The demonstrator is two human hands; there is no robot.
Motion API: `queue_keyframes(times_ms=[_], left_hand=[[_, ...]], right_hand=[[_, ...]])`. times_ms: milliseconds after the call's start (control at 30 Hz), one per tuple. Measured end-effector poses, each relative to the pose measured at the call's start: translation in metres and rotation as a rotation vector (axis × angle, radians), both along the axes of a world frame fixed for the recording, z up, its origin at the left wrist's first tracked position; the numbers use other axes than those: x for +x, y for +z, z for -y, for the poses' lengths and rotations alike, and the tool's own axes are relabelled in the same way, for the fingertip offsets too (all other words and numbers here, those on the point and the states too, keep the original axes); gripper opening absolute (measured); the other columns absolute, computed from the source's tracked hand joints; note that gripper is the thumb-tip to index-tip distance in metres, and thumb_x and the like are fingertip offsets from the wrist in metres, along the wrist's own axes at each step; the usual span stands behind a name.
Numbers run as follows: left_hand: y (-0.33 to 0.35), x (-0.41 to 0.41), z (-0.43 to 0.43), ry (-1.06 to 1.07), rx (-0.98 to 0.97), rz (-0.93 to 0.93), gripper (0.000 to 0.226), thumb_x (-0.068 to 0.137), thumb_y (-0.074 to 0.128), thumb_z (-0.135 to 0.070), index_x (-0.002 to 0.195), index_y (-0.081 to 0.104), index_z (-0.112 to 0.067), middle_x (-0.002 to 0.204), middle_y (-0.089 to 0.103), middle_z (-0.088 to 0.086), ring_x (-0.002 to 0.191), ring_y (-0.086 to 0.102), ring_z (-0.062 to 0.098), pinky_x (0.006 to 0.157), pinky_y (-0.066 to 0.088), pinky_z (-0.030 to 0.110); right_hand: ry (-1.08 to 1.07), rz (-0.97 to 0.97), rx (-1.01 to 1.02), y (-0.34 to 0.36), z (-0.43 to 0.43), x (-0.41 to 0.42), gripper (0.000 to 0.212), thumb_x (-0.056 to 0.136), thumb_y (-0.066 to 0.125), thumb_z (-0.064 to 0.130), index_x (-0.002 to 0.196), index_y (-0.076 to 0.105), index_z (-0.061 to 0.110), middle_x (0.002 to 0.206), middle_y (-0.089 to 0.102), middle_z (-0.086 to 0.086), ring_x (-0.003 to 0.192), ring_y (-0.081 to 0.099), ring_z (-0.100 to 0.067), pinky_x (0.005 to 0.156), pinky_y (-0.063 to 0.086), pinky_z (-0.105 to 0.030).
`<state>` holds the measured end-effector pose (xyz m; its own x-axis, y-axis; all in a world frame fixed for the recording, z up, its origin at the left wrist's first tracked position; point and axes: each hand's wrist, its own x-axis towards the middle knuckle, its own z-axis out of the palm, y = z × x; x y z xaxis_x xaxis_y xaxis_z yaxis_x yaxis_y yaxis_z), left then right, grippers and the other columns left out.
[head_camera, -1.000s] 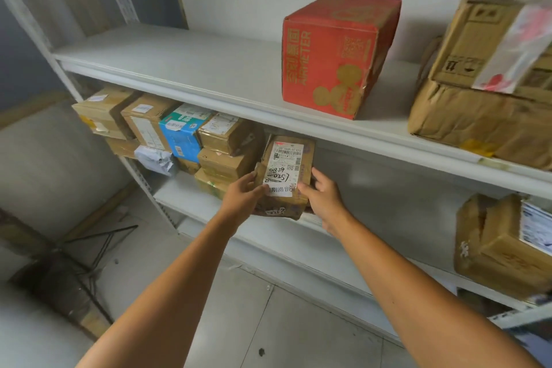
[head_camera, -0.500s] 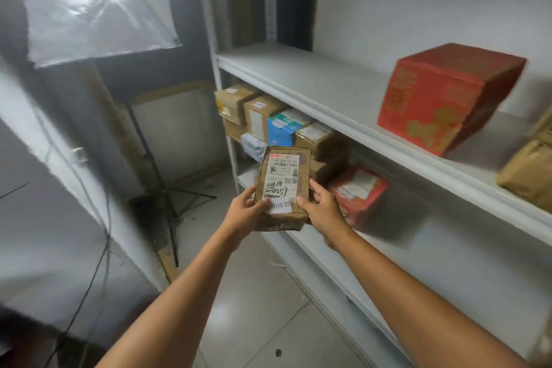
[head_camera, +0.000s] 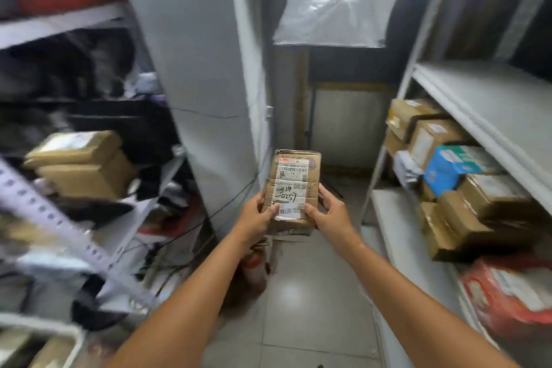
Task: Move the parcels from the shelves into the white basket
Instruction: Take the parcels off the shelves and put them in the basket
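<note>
- Since half a second ago the view has swung left, off the right-hand shelves (head_camera: 484, 104) and down the aisle. The parcel (head_camera: 294, 185) has come with it and is now clear of the shelving, over the floor (head_camera: 313, 293).
- Nearest, at the lower-left corner, a white rim with brown shapes inside looks like the white basket (head_camera: 44, 327). Blur keeps me from being sure.
- Both bare forearms reach forward. The left hand (head_camera: 258, 216) and right hand (head_camera: 330, 212) grip the parcel's near end from either side, thumbs on the label face and fingers (head_camera: 323, 193) curled round the edges.
- Held in the air between the two racks, the parcel is a brown carton touching nothing but the hands. Its long axis runs away from the person, leaning slightly right. The labelled face is turned up to the camera, barcode end farthest.
- As I judge it, the step in hand is the carry from shelf to basket: pick done, drop not yet made. Next calls for turning further left and down, bringing the parcel over the rim and lowering it in before letting go.
- Further out, more boxes (head_camera: 433, 134) wait on the right-hand shelves, a blue box (head_camera: 451, 167) among them. The left-hand shelves (head_camera: 59, 27) carry blurred cartons (head_camera: 83, 164).
- Farthest, a pale plastic sheet (head_camera: 331, 0) hangs at the aisle's end.
</note>
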<state>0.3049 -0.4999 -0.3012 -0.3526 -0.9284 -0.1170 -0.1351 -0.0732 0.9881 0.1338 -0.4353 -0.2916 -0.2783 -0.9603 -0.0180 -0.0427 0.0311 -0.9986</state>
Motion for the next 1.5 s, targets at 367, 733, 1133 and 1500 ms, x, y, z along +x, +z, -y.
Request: queue_keyframes(times_ms=[367, 733, 1133, 1500], left_hand=[[0.008, 0.193, -0.166, 0.651, -0.044, 0.223, 0.040, 0.091, 0.062, -0.014, 0.131, 0.053, -0.014, 0.119, 0.066, -0.002, 0.108, 0.062, 0.013, 0.097, 0.049, 0.031], [-0.026, 0.383, -0.245, 1.105, 0.131, 0.116, 0.054, 0.093, 0.061, -0.014, 0.142, 0.042, -0.026, 0.122, 0.063, -0.004, 0.107, 0.060, 0.014, 0.088, 0.054, 0.033], [-0.092, 0.569, -0.179, 1.253, 0.201, 0.049, 0.040, 0.092, 0.062, -0.019, 0.130, 0.052, -0.028, 0.121, 0.065, -0.002, 0.107, 0.062, 0.017, 0.093, 0.052, 0.042], [-0.169, 0.720, -0.094, 1.520, 0.258, 0.028, 0.047, 0.094, 0.059, -0.021, 0.138, 0.044, -0.028, 0.119, 0.063, -0.006, 0.106, 0.060, 0.007, 0.088, 0.051, 0.027]], right_hand=[[0.692, 0.021, 0.054, 0.004, -0.045, 0.190, 0.057, 0.089, 0.063, -0.002, 0.110, 0.055, 0.051, 0.101, 0.070, 0.028, 0.101, 0.065, 0.002, 0.080, 0.056, -0.022], [1.098, -0.084, 0.112, -0.035, -0.055, 0.427, 0.055, 0.087, 0.066, -0.001, 0.114, 0.048, 0.043, 0.104, 0.056, 0.035, 0.097, 0.057, 0.018, 0.076, 0.048, -0.006], [1.253, -0.157, 0.179, -0.088, 0.035, 0.634, 0.057, 0.087, 0.066, -0.001, 0.127, 0.048, 0.035, 0.120, 0.063, 0.013, 0.108, 0.059, 0.007, 0.089, 0.052, -0.019], [1.447, -0.129, 0.317, -0.175, 0.141, 0.830, 0.063, 0.087, 0.067, -0.001, 0.141, 0.047, 0.025, 0.121, 0.061, 0.012, 0.105, 0.059, 0.004, 0.080, 0.054, -0.016]])
